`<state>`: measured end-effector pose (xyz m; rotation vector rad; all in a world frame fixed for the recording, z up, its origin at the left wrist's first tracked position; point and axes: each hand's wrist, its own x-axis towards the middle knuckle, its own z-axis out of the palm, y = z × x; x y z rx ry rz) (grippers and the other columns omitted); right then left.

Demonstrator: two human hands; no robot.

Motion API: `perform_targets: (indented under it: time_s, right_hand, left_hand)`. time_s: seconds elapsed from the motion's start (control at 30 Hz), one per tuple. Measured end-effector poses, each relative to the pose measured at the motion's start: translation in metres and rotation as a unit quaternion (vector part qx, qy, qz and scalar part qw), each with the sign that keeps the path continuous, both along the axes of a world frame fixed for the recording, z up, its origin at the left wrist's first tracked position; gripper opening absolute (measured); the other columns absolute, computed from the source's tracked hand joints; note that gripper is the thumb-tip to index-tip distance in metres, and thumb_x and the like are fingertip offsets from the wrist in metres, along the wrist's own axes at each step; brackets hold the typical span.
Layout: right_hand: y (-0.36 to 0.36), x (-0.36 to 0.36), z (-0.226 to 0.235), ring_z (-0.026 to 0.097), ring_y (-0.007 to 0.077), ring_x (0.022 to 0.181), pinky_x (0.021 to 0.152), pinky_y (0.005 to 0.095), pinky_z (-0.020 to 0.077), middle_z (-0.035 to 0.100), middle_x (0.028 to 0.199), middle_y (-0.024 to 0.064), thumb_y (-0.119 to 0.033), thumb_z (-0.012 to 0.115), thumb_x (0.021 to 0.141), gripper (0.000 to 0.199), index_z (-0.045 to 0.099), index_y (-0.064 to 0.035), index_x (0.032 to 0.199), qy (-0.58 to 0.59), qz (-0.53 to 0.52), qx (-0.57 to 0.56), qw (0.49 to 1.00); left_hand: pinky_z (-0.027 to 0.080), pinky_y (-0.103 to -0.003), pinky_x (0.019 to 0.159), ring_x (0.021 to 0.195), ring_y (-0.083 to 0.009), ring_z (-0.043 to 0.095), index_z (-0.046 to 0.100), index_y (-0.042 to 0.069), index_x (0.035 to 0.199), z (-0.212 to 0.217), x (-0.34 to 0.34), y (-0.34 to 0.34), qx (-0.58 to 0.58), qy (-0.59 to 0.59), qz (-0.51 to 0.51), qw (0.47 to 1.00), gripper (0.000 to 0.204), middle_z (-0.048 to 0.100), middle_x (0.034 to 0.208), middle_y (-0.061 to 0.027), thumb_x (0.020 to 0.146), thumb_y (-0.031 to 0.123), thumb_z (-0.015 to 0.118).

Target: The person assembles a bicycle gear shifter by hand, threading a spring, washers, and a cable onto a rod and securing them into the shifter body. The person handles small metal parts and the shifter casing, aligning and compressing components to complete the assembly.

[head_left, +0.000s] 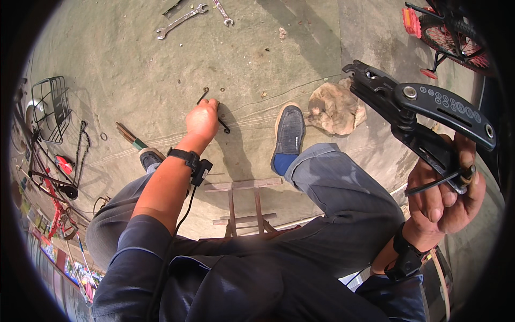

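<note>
My right hand (445,196), raised at the right, grips a black bicycle kickstand (424,137). Its forked clamp points up and left, and a curved, slotted plate with round markings lies across it. A dark bolt end (468,173) shows at my fingertips. Low over the floor, my left hand (203,122) has its fingers closed. A thin dark metal rod with a looped end (203,94) sticks out past the knuckles, and a short curved dark piece (225,126) shows beside the fingers. What the fingers themselves hold is hidden from above.
An open-ended wrench (181,21) and other tools lie at the far side. A crumpled dirty cloth (335,109) is beside my shoe (290,131). Bicycle parts, a black wire basket (52,110) and a chain (81,150) are at left; a red-rimmed wheel (456,43) stands far right.
</note>
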<state>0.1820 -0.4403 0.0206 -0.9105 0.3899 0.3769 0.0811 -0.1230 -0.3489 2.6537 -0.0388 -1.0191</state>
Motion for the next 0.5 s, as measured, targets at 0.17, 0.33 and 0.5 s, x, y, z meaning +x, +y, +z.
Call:
perform_targets:
  time_s: [0.17,0.33,0.5]
  right_hand:
    - [0.010,0.003,0.000,0.054,0.0112,0.055,0.040,0.0269,0.0524,0.055,0.091,0.0071,-0.010,0.058,0.092,0.031,0.052,0.0044,0.119,0.003,-0.001,0.010,1.000]
    - [0.027,0.003,0.001,0.051,0.0113,0.058,0.042,0.0256,0.0455,0.057,0.099,0.0109,-0.012,0.057,0.088,0.032,0.054,0.0047,0.115,0.039,-0.023,-0.014,0.999]
    - [0.041,0.002,0.006,0.053,0.0146,0.064,0.052,0.0278,0.0447,0.057,0.097,0.0089,-0.014,0.059,0.086,0.026,0.061,0.0042,0.104,0.063,-0.009,-0.057,0.996]
  left_hand:
    - [0.055,-0.048,0.076,0.092,-0.0382,0.066,0.062,0.006,0.099,-0.002,-0.004,0.002,-0.012,-0.016,0.016,1.000,0.015,0.063,0.104,-0.0181,0.085,0.011,0.059]
    - [0.054,-0.045,0.071,0.085,-0.0373,0.066,0.061,0.003,0.087,0.013,0.006,-0.004,-0.108,-0.041,0.090,0.989,0.010,0.065,0.094,-0.0183,0.078,0.007,0.064]
    - [0.052,-0.037,0.065,0.068,-0.0278,0.064,0.058,0.002,0.076,0.058,0.036,-0.013,-0.249,-0.062,0.239,0.936,0.011,0.065,0.074,-0.0147,0.077,0.007,0.068]
